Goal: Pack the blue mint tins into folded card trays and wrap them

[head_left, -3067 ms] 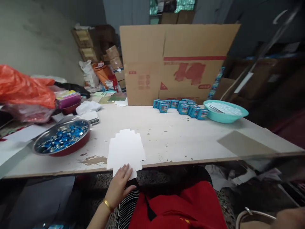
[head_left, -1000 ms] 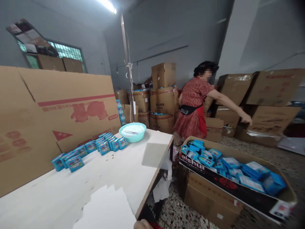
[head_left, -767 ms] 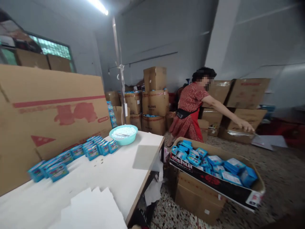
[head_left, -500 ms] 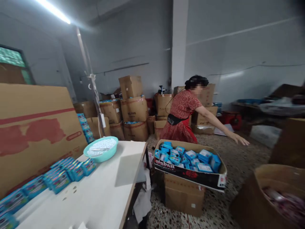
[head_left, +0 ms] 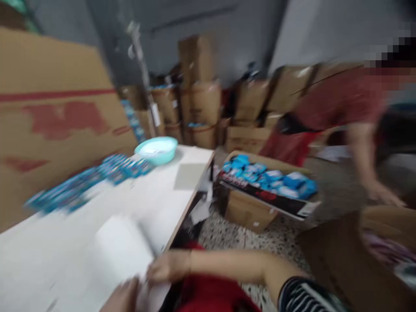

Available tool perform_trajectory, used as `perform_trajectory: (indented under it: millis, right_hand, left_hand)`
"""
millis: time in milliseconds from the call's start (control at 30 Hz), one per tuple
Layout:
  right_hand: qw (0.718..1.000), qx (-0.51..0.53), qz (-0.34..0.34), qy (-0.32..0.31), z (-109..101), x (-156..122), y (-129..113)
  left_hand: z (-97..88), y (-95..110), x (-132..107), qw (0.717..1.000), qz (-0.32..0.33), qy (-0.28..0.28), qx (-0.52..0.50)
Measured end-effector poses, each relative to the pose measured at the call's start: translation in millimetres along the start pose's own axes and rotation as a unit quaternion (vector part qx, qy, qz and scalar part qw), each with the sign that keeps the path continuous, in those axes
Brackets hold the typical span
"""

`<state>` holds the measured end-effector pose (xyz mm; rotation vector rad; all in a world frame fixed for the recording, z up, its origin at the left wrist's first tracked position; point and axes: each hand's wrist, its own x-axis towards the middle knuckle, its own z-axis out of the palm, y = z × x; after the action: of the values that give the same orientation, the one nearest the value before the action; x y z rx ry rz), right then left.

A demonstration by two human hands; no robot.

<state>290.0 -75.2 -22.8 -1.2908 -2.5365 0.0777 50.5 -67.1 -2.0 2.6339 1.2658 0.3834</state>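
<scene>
At the bottom of the view a blurred, smooth white piece (head_left: pixel 121 247), like a sheet or a flat bag, lies over the white table (head_left: pixel 156 190). My right hand (head_left: pixel 169 266) reaches in from the right, its fingers closed on the piece's near right corner. Beside it, my left hand (head_left: pixel 121 298) is partly cut off by the lower edge and touches the near side of the same piece; motion smears its fingers. Several blue packets (head_left: pixel 113 169) stand in a row along the table's far left side. Behind them a turquoise basin (head_left: pixel 159 151) holds white contents.
A large cardboard panel (head_left: pixel 65 112) borders the table's left side. Right of the table, an open carton (head_left: pixel 266 197) of blue boxes sits on another box (head_left: pixel 247 212). A co-worker in red (head_left: pixel 334 104) bends over an open carton (head_left: pixel 386 214). Stacked cartons (head_left: pixel 201 104) stand behind.
My view has tilted down, and both my hands have come into view at the white piece. The co-worker has moved right, reaching down to the open carton.
</scene>
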Motion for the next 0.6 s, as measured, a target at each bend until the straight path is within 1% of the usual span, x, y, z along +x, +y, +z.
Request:
perform_trajectory:
  millis: [33,67,100,133,167,233,300,367,433,500,600]
  right_hand:
    - [0.998,0.042,-0.052,-0.012,14.5,-2.7,-16.6]
    - [0.990,0.083,-0.108,-0.024,26.8,-5.8,-29.7]
    - [0.983,0.087,-0.159,-0.019,36.9,-9.1,-38.8]
    - [0.982,0.082,-0.172,-0.001,44.9,-12.0,-44.1]
    - [0.981,0.080,-0.178,0.017,50.9,-14.4,-46.4]
    - [0.980,0.083,-0.174,0.056,57.9,-17.0,-47.2]
    - [0.978,0.094,-0.164,0.093,60.0,-16.8,-48.7]
    - [0.974,0.114,-0.151,0.127,60.3,-13.8,-52.6]
    - [0.969,0.138,-0.131,0.160,60.9,-9.4,-57.8]
    - [0.962,0.157,-0.107,0.194,62.2,-5.6,-62.6]
    - [0.956,0.158,-0.086,0.233,65.4,-4.3,-67.5]
  left_hand:
    - [-6.9,3.0,-19.2,0.999,-0.013,-0.047,0.022]
    - [-13.7,6.8,-33.5,0.995,-0.010,-0.093,0.039]
    - [-19.6,10.3,-42.8,0.988,0.009,-0.143,0.057]
    - [-24.1,12.9,-48.3,0.984,0.042,-0.165,0.055]
    - [-26.9,14.7,-51.2,0.982,0.066,-0.169,0.056]
    - [-28.4,17.1,-53.9,0.981,0.088,-0.159,0.065]
    - [-25.8,19.4,-55.5,0.983,0.073,-0.147,0.083]
    - [-22.3,21.2,-55.1,0.983,0.045,-0.152,0.095]
    - [-20.8,21.9,-51.0,0.981,0.006,-0.170,0.095]
    - [-21.9,21.9,-43.3,0.977,-0.048,-0.188,0.085]
    - [-23.8,20.5,-29.3,0.972,-0.137,-0.181,0.060]
